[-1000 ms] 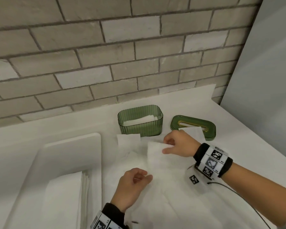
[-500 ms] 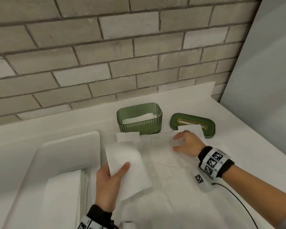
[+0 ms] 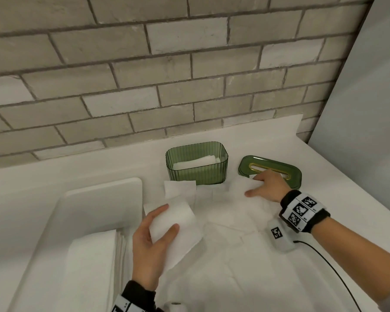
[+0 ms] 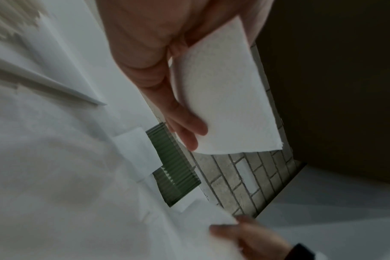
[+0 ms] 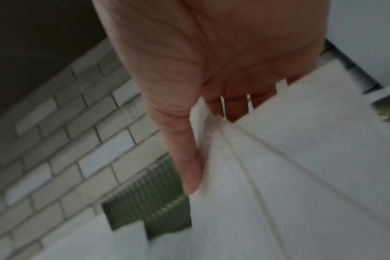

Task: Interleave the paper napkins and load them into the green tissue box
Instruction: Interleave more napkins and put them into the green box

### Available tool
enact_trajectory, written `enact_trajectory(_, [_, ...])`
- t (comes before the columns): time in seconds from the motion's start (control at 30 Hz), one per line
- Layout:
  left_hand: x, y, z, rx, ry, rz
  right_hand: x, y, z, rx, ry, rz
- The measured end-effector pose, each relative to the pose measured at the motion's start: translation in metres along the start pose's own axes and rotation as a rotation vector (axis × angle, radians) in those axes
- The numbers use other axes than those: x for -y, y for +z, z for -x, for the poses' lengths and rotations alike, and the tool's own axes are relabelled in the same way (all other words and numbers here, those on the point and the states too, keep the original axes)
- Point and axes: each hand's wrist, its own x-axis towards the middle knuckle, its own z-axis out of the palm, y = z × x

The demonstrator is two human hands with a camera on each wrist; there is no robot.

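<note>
Since a moment ago, the left hand (image 3: 152, 242) has lifted a folded napkin (image 3: 176, 230), pinched thumb over fingers. Farther off, the right hand (image 3: 267, 186) lies flat on spread napkins (image 3: 230, 210), fingertips hidden. Beyond, the green tissue box (image 3: 197, 164) stands part-filled, its front base covered.

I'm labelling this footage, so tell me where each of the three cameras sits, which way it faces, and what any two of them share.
Head: on the person's head, looking forward and down at the white counter and brick wall; both hands and wristbands show.
Left wrist: on the left wrist, looking along the left hand, which holds a folded napkin.
Right wrist: on the right wrist, looking along the right hand on the spread napkins.
Shared: all three show the green tissue box.
</note>
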Motion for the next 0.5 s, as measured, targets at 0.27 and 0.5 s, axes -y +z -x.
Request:
enact_trajectory(0.27, [-0.005,0.005,-0.002,-0.011,0.035,-0.029,0.080,-0.068,0.085,0.335,-0.558,-0.355])
enact_trajectory(0.5, [-0.018,0.011,0.000,-0.045,0.128,-0.007,0.094,-0.091,0.097,0.329,-0.632,-0.810])
